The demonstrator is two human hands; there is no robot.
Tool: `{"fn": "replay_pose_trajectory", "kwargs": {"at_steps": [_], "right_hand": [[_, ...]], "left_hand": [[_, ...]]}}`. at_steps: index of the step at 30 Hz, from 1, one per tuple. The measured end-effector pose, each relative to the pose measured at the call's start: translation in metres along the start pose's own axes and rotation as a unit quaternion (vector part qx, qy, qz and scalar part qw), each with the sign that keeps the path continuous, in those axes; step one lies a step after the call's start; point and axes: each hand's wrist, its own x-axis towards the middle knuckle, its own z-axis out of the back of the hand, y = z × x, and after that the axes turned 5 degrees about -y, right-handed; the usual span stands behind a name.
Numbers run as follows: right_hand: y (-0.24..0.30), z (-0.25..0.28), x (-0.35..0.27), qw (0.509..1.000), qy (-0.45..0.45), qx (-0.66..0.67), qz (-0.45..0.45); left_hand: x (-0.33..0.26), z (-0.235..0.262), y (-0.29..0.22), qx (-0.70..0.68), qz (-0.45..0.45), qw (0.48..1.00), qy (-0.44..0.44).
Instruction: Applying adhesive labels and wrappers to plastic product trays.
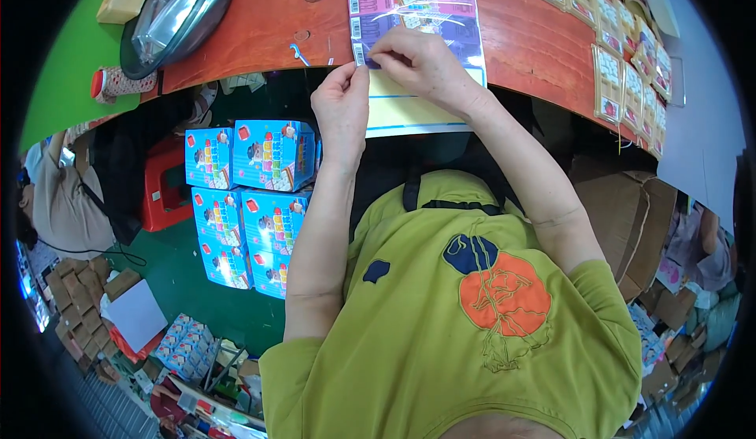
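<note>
Overlapping flat printed sheets [441, 33] in yellow, pink and purple lie fanned out on the table before me, with barcode labels down their left side. The nearest one has a pale yellow lower part [417, 112] that reaches past the table edge. My left hand [342, 100] is closed in a pinch at the left edge of this nearest sheet, just below a white barcode label [359, 53]. Just right of that label, my right hand [425, 65] bends over the purple area, thumb and fingers pinched together. What either pinch holds is too small to make out.
A dark bowl [193, 25] with clear plastic packets stands at the back left, near a roll [126, 82]. A small blue-and-white tool [299, 55] lies on the red table [260, 25]. Packs of white pieces [608, 77] line the right. Blue printed boxes [272, 155] are stacked beside my left arm.
</note>
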Motion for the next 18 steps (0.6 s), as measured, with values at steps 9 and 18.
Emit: {"fn": "replay_pose_trajectory", "kwargs": {"at_steps": [9,18], "right_hand": [[0.016,0.0,0.007,0.985,0.109,-0.136,0.013],[0.012,-0.003,0.002,0.986,0.09,-0.138,0.037]], "left_hand": [[0.0,0.004,0.004,0.219,-0.212,0.952,0.013],[-0.005,0.001,0.006,0.172,-0.193,0.966,0.001]]}}
